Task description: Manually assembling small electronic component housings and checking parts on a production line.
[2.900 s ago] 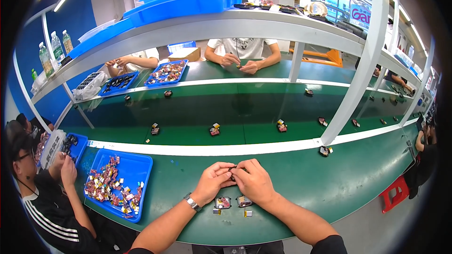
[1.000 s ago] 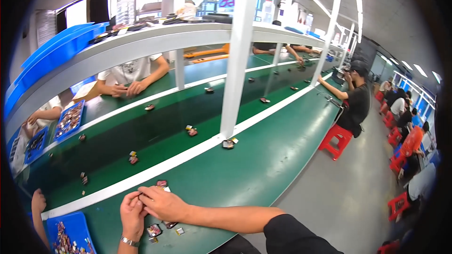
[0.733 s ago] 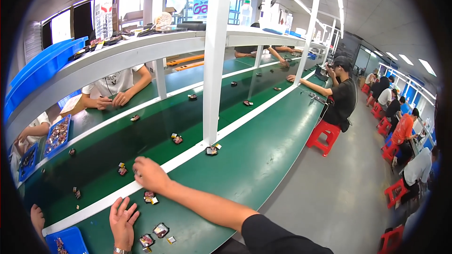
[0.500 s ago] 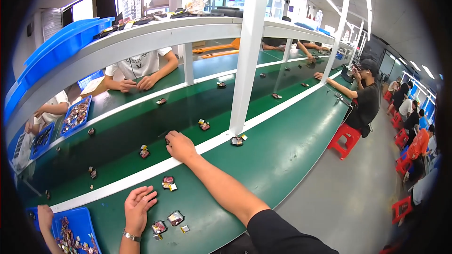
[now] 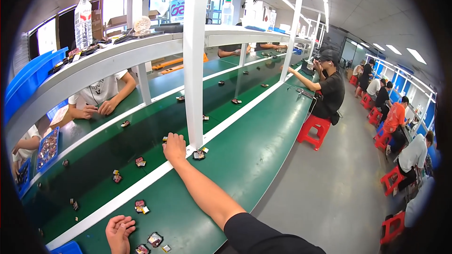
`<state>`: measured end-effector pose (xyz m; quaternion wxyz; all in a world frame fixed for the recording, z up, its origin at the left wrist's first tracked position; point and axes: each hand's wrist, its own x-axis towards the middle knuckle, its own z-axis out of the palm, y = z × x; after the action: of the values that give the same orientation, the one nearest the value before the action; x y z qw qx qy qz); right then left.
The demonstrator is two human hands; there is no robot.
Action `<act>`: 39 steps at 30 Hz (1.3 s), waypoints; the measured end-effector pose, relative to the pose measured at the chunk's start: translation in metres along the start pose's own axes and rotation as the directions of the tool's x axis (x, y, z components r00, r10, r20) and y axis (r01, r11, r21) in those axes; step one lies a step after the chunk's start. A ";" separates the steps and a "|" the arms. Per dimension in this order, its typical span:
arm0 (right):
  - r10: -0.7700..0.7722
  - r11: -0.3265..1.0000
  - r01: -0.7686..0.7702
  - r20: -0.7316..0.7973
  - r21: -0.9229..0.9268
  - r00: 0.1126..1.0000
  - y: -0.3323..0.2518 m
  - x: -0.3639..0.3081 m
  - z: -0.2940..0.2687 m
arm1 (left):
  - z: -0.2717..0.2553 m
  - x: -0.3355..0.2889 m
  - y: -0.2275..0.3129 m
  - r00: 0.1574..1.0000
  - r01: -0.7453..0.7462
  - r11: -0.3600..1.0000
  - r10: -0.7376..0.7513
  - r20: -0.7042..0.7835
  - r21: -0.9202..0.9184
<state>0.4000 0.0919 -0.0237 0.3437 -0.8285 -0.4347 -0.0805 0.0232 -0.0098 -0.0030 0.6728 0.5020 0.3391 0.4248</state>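
My right hand [image 5: 174,148] reaches over the white rail onto the dark belt. Its fingers are closed over a small electronic module [image 5: 165,138] whose yellow edge shows past them; the fingertips are hidden. My left hand [image 5: 120,233] hovers above the green tabletop [image 5: 245,160], fingers loosely bent and apart, nothing in it. Beside it lie a module with reddish board and white-yellow pieces [image 5: 141,206], a silvery module [image 5: 155,240] and a small flat yellow-white piece [image 5: 166,248]. Another module [image 5: 199,154] rests at the foot of the post, right of my right hand.
A white post [image 5: 194,66] rises from the white rail [image 5: 117,193], carrying a shelf [image 5: 108,56] with bottles. More modules [image 5: 117,176] lie along the belt. Across it sits a person [image 5: 101,96]; another [image 5: 327,87] sits farther right on a red stool [image 5: 314,131]. A blue tray [image 5: 68,248] is lower left.
My view has swung right. My right hand has moved along the belt toward the post, uncovering one module and covering another. My left hand stays over the tabletop; another person's hand has left view.
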 end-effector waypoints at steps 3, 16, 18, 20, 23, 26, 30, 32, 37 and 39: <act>-0.005 0.997 0.009 -0.046 0.079 0.999 -0.003 -0.003 -0.001 | -0.002 0.000 0.000 1.000 -0.008 1.000 0.008 -0.001 0.004; -0.799 0.410 0.196 0.246 0.891 0.549 -0.097 -0.164 -0.081 | -0.006 0.000 0.007 0.997 0.077 0.989 -0.073 0.033 -0.125; -0.842 0.405 0.225 0.266 0.886 0.469 -0.107 -0.171 -0.094 | -0.006 -0.001 0.008 0.995 0.066 0.994 -0.060 0.075 -0.091; -0.867 0.392 0.212 0.282 0.895 0.411 -0.112 -0.172 -0.098 | -0.013 -0.005 0.010 0.974 0.007 1.000 -0.003 0.226 -0.016; -0.870 0.427 0.276 0.309 0.861 0.383 -0.114 -0.170 -0.094 | -0.013 -0.008 0.009 0.977 0.019 0.998 -0.007 0.212 -0.055; -0.834 0.423 0.506 0.105 0.752 0.541 -0.099 -0.166 -0.090 | -0.001 -0.001 0.006 0.980 0.014 0.993 0.010 0.196 -0.117; -0.726 0.549 0.152 0.379 0.822 0.573 -0.102 -0.165 -0.100 | -0.002 0.004 0.003 0.984 0.086 0.978 -0.053 0.173 -0.188; -0.688 0.564 0.216 0.309 0.797 0.657 -0.111 -0.176 -0.095 | -0.008 -0.002 0.008 0.988 0.102 0.985 -0.084 0.126 -0.142; -0.791 0.457 0.611 -0.017 0.647 0.611 -0.120 -0.184 -0.084 | -0.008 -0.005 0.008 0.989 0.109 0.983 -0.093 0.113 -0.148; -0.807 0.445 0.658 -0.046 0.608 0.588 -0.122 -0.183 -0.084 | -0.008 -0.004 0.007 0.986 0.116 0.980 -0.094 0.138 -0.161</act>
<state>0.2081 -0.0371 0.0212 0.4443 -0.4152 -0.7937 0.0160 0.0132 -0.0099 0.0014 0.7551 0.4510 0.2835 0.3821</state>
